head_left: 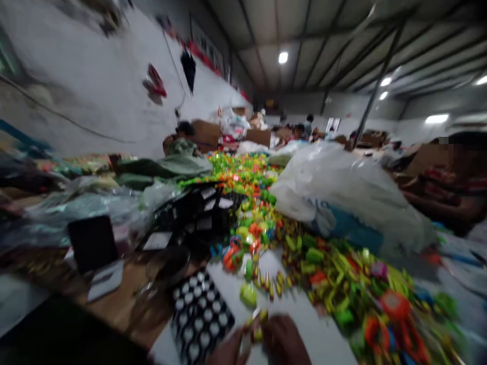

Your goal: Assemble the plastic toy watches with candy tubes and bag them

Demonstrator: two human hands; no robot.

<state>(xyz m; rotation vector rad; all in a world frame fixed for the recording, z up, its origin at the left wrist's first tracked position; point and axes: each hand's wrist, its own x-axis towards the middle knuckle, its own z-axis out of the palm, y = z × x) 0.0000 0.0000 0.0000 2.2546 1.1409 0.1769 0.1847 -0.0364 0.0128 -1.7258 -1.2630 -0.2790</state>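
Observation:
At the bottom edge, my left hand (230,351) and my right hand (284,338) are close together over a white sheet (304,317). Their fingers are closed around small yellow-and-red plastic pieces (257,333), whose exact kind is blurred. Left of my hands lies a black tray with rows of white round spots (201,314). A yellow-green plastic piece (248,295) rests just beyond my fingers. Behind it, several small yellow-and-red pieces (279,284) lie scattered on the sheet.
A long heap of bright plastic parts (335,284) runs down the table. On the right is a big white plastic bag (338,187). Black packages with white labels (198,208), a black square item (93,243) and clear bags (99,203) lie left. People sit farther off.

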